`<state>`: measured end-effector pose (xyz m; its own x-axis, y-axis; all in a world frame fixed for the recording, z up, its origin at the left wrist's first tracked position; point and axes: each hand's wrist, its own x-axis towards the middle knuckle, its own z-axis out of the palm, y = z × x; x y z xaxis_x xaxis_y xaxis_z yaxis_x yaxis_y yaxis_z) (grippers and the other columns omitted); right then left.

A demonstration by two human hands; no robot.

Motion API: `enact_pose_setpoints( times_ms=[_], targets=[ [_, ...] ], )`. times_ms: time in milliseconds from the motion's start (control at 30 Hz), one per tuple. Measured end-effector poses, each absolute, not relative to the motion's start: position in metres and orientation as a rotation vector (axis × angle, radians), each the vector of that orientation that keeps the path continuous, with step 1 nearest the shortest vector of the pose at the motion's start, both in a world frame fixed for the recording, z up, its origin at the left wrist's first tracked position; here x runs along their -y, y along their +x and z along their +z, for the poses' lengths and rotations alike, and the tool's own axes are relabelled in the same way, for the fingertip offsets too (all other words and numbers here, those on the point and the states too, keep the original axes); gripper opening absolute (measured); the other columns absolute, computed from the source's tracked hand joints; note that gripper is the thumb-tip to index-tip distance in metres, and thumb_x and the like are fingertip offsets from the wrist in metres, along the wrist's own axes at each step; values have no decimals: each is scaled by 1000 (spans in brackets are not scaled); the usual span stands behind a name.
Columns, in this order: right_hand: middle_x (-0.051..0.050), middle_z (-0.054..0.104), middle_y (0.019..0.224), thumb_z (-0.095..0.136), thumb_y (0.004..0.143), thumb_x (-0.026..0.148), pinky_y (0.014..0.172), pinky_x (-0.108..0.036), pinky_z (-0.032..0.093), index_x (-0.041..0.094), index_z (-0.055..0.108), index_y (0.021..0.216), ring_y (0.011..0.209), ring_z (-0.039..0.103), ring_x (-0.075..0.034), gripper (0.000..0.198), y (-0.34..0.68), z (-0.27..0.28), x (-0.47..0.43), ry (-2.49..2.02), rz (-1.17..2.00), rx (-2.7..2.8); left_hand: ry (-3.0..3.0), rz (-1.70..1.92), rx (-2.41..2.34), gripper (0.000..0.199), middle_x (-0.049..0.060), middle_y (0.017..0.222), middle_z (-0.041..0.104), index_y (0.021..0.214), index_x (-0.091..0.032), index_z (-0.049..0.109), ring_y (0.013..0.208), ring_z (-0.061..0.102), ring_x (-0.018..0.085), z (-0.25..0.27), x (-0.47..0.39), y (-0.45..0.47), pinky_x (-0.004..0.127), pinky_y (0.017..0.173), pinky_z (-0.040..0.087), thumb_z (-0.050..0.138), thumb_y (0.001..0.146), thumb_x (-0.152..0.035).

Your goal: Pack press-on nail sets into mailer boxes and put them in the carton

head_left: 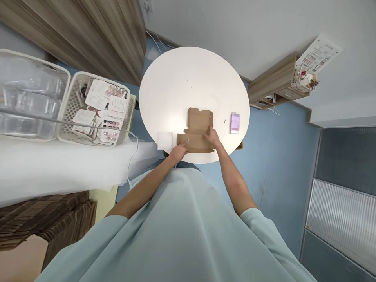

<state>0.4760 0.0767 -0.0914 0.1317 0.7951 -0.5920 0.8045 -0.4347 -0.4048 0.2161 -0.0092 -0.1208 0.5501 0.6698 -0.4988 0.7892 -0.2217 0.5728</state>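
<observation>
A brown cardboard box (200,119) lies unfolded near the front edge of the round white table (182,74), its creased panels and small side flaps visible. At the lower left flap, my left hand (178,153) is closed on the cardboard edge, fingertips on top and the thumb's place hard to make out. My right hand (214,138) rests on the right side of the box, index finger stretched forward and thumb spread to the left, both touching the cardboard. Just left of the box sits a white square pad or stack of sheets (165,141).
A blurred purple phone-like item (234,123) lies at the table's right. On the left, a white basket (66,113) holds cards with hair accessories, beside a bin of clear plastic containers (32,86). Flattened cardboard (49,219) is stacked lower left. A wooden shelf (273,80) stands right.
</observation>
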Motion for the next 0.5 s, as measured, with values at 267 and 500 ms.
enact_pose_setpoints(
  times_ms=[267, 500],
  targets=[
    [-22, 45, 167, 85, 91, 42, 120, -60, 59, 28, 20, 186, 141, 67, -40, 116, 463, -86, -48, 2319, -1255, -1670, 1895, -102, -1155, 40, 11, 177, 58, 120, -21, 91, 165, 56, 33, -119, 5, 212, 44, 136, 49, 53, 112, -22],
    [-29, 21, 183, 106, 76, 49, 122, -64, 55, 36, -10, 187, 160, 54, -50, 162, 470, -76, -3, 2044, -1285, -1685, 1828, -36, -1217, 36, 10, 160, 73, 109, -25, 88, 146, 73, 35, -119, -3, 208, 49, 121, 61, 55, 103, -13]
  ],
)
